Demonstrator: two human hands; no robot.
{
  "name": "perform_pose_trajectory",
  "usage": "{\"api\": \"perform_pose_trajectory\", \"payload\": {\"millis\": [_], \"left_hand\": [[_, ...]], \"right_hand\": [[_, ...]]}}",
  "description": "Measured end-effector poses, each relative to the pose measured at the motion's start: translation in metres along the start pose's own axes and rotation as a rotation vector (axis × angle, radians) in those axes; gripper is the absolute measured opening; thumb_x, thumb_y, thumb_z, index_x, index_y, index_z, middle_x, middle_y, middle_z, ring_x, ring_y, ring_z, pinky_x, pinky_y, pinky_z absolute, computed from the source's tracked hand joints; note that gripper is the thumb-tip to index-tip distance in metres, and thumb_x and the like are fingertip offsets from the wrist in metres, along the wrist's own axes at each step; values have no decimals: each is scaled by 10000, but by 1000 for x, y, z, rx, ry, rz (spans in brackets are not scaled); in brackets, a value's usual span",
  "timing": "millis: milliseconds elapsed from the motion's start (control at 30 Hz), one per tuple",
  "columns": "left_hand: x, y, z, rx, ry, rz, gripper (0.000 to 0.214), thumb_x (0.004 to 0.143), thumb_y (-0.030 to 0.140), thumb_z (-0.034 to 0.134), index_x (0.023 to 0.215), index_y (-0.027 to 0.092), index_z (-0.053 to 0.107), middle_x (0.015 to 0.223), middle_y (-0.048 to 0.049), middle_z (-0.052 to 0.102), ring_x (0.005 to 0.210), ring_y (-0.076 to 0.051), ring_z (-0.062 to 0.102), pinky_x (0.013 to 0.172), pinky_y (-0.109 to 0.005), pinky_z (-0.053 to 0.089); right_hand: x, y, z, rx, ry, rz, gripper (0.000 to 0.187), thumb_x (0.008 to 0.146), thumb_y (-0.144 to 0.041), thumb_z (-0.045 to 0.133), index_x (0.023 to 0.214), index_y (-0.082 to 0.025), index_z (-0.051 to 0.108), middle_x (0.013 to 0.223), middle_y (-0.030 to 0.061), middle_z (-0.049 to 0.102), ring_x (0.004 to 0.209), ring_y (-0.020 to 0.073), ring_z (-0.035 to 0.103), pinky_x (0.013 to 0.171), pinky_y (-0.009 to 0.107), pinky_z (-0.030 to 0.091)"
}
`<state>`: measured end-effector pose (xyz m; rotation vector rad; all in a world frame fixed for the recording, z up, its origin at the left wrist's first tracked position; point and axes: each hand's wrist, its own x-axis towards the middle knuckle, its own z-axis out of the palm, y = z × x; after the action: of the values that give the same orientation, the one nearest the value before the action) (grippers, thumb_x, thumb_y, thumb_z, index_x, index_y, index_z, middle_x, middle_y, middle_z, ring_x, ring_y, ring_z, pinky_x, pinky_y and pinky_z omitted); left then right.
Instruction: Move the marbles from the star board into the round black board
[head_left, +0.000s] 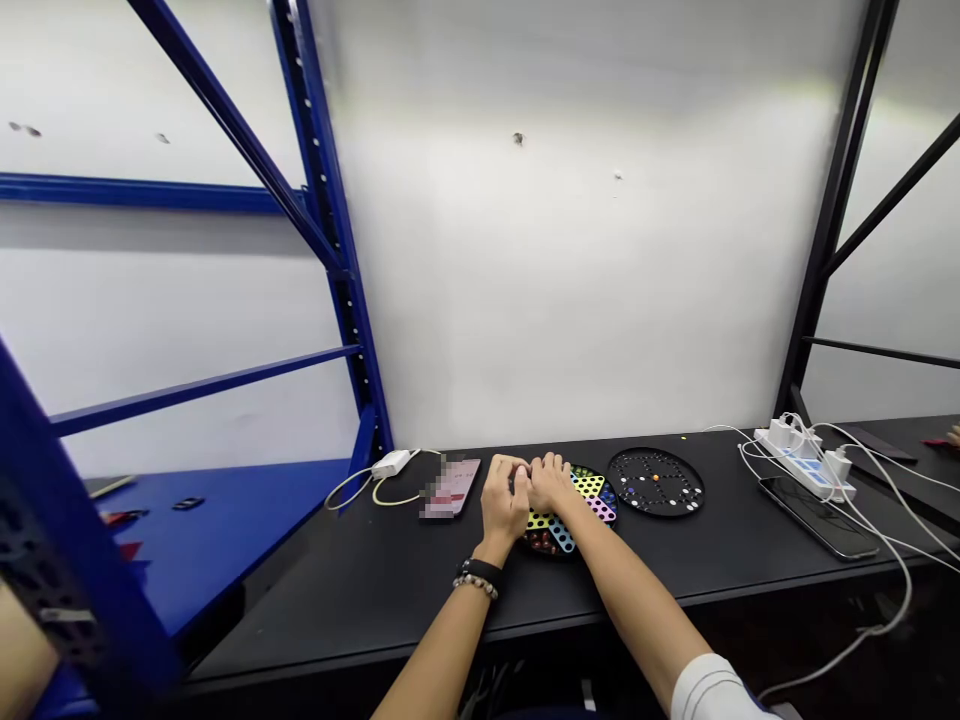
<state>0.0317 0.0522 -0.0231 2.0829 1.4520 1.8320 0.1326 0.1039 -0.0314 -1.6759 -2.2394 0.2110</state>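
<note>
While the star-patterned game board [592, 490] lies on the worktop [375, 590], partly hidden by the left hand [505, 497] and right hand [551, 485], their fingers bunch narrowly together; I can't tell whether they grip anything. Marbles [540, 541] fill its side pockets and a few dot the black tray [679, 472] beside it, so sorting seems unfinished. The front edge runs beneath the forearms; room opens between tray and power strip [806, 468].

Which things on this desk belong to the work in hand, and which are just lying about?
Work in hand:
board, with the left hand and right hand over it
tray beside it, probably

Seemingly just lying about:
lit phone
adapter
power strip
dark phone
</note>
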Motion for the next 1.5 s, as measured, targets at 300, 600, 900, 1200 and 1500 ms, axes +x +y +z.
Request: {"api": "perform_pose_trajectory", "payload": {"millis": [300, 600, 900, 1200, 1500], "left_hand": [[-4, -5, 7, 121, -428, -85, 249, 802, 238, 566, 1042, 244, 630, 1018, -40, 661, 992, -223, 616, 869, -353, 468], [-1, -20, 6, 161, -581, -99, 160, 834, 264, 551, 868, 262, 707, 933, -25, 706, 880, -207, 658, 780, -321, 491], [22, -21, 38, 169, -603, -38, 195, 813, 204, 548, 879, 272, 719, 962, -44, 743, 924, -244, 675, 796, -348, 508], [14, -21, 20, 115, -422, -65, 201, 858, 246, 502, 957, 255, 676, 1027, -37, 706, 972, -217, 661, 854, -350, 508], [13, -24, 12, 131, -216, -149, 196, 868, 239, 447, 846, 227, 641, 923, -38, 690, 867, -210, 652, 716, -317, 484]], "right_hand": [[1, 43, -12, 520, -66, 105, 355, 955, -335, 291, 1177, -236, 550, 1151, 81, 584, 1092, 216, 532, 883, 334, 436], [-14, 105, -42, 681, 147, 176, 440, 976, -395, 252, 1177, -179, 579, 1188, 121, 638, 950, 186, 621, 718, 248, 486], [-57, 225, -73, 387, 242, 339, 196, 823, -231, 521, 912, -165, 682, 985, 99, 696, 949, 207, 647, 825, 283, 473], [-70, 220, -62, 263, 171, 178, 181, 760, -122, 538, 740, -213, 693, 808, 65, 714, 757, 197, 658, 709, 288, 486], [-19, 96, -42, 362, 126, -7, 202, 832, -250, 569, 906, -217, 754, 952, 47, 745, 887, 180, 669, 765, 248, 489]]}}
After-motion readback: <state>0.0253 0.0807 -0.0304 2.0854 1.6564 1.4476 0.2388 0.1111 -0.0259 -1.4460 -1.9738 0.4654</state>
